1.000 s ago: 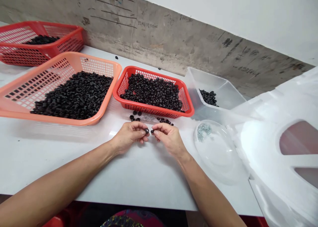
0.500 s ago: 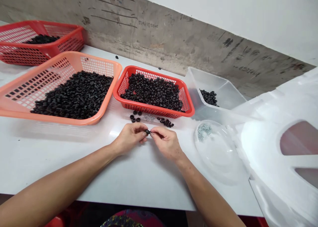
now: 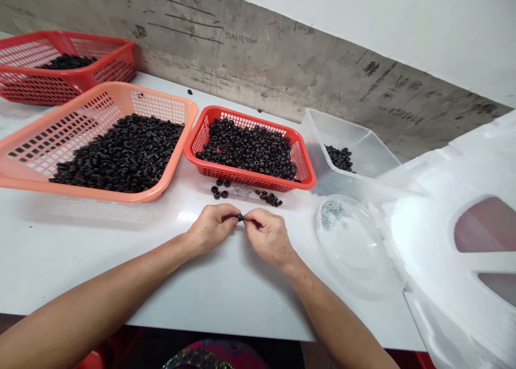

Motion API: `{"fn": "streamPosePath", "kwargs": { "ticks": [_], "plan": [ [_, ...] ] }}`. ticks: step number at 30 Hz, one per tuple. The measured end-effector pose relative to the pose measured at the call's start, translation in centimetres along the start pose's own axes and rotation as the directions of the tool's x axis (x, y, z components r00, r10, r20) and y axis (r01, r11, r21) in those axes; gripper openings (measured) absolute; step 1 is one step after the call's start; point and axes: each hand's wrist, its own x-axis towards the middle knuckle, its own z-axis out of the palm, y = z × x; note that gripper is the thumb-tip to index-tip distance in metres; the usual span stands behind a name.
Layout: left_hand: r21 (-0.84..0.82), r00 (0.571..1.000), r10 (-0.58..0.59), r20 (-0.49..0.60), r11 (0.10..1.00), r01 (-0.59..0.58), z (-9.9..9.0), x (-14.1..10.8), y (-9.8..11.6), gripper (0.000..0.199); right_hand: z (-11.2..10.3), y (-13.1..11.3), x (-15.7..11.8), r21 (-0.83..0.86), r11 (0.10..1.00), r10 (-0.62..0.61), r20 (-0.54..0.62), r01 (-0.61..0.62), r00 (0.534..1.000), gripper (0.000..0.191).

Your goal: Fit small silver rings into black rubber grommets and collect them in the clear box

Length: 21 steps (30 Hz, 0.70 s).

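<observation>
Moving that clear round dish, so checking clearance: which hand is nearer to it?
Right: the right hand sits left of the clear round dish, apart from it; the left hand is farther left.

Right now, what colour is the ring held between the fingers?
Black ring, best in the head view.

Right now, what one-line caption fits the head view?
Left hand and right hand pinch a small black ring over a white table, near a red basket of rings.
</observation>
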Motion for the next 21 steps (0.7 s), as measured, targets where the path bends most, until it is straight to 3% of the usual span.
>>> {"fn": "streamPosePath", "kwargs": {
  "ticks": [4, 9, 11, 15, 17, 19, 21],
  "plan": [
    [-0.064, 0.994, -0.091, 0.063, 0.993, 0.095, -0.4, 0.0, 0.9, 0.015, -0.3, 0.3, 0.4, 0.178, 0.971, 0.147, 0.074, -0.158, 0.986, 0.012],
    [-0.081, 0.983, -0.146, 0.113, 0.984, 0.156, -0.6, -0.1, 1.5, 0.013, -0.4, 0.6, 1.0, 0.363, 0.841, 0.325, 0.253, -0.401, 0.911, 0.004],
    [-0.020, 0.984, -0.146, 0.101, 0.989, 0.149, -0.6, -0.2, 1.5, 0.013, -0.1, 0.5, 1.0, 0.350, 0.849, 0.319, 0.258, -0.396, 0.912, 0.005],
    [0.124, 0.989, -0.145, 0.039, 0.983, 0.139, -0.3, -0.5, 1.4, 0.014, 0.6, 0.3, 0.7, 0.211, 0.944, 0.226, 0.148, -0.254, 0.963, 0.011],
    [0.141, 0.992, -0.119, 0.041, 0.984, 0.112, -0.2, -0.6, 1.4, 0.014, 0.4, 0.4, 0.7, 0.220, 0.942, 0.221, 0.165, -0.255, 0.961, 0.010],
    [0.125, 0.995, -0.065, 0.070, 0.991, 0.056, -0.2, -0.6, 1.5, 0.014, 0.0, 0.9, 1.0, 0.336, 0.878, 0.257, 0.268, -0.340, 0.928, 0.003],
    [0.088, 0.994, -0.009, 0.111, 0.996, -0.001, -0.1, -0.6, 1.6, 0.015, -0.4, 1.6, 1.3, 0.502, 0.742, 0.259, 0.396, -0.444, 0.881, 0.011]
  ]
}}
